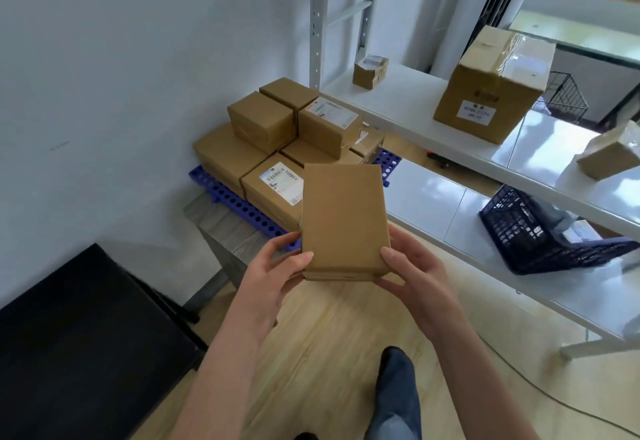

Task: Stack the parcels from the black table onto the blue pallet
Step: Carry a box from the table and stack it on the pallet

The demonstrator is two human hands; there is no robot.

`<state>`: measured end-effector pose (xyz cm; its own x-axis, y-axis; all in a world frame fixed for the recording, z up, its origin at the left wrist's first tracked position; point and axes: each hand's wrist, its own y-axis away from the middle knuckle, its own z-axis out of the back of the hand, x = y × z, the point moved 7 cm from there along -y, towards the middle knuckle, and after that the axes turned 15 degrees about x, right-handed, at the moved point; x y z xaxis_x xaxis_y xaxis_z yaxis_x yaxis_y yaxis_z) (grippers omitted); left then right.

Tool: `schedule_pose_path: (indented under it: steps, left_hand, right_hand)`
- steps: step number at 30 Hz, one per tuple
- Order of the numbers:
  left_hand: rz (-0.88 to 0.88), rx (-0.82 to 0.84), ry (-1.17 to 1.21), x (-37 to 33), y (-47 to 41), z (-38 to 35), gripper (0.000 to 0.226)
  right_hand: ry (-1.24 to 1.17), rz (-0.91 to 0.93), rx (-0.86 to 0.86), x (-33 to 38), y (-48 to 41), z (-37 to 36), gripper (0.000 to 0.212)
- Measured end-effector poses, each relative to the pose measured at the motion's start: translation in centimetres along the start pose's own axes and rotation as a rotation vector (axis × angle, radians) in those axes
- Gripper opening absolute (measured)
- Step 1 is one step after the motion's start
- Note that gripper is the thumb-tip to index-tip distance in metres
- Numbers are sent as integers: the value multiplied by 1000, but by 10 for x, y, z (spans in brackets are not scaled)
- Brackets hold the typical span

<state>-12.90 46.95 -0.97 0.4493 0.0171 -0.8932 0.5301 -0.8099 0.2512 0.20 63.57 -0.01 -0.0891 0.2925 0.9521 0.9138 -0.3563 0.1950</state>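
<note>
Both hands, left hand [277, 266] and right hand [415, 276], curl their fingers around the near end of a plain brown cardboard parcel [343, 221], carrying it. Beyond the fingertips waits the blue perforated plastic pallet [221, 193]; next, probably set it atop the stacked boxes [277, 134].

Both hands hold a parcel [344, 221] up: left hand [273, 271], right hand [417, 275]. Beyond it, stacked boxes [263, 120] sit on the pallet [235, 202]; table [79, 335] near left.

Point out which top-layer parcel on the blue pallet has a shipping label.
The right-hand top parcel, nearest the white shelving: a white label lies on its upper face, while the two top parcels left of it are plain brown.
</note>
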Motion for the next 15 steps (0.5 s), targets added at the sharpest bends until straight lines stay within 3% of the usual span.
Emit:
schedule_pose_path:
  steps: [6, 15]
  left_hand:
    - [-28, -35, 52, -11, -74, -33, 57]
    - [-30, -63, -54, -23, -174, -80, 63]
  right_hand:
    - [10, -14, 50, 28, -59, 63, 58]
    - [40, -35, 203, 73, -142, 157, 52]
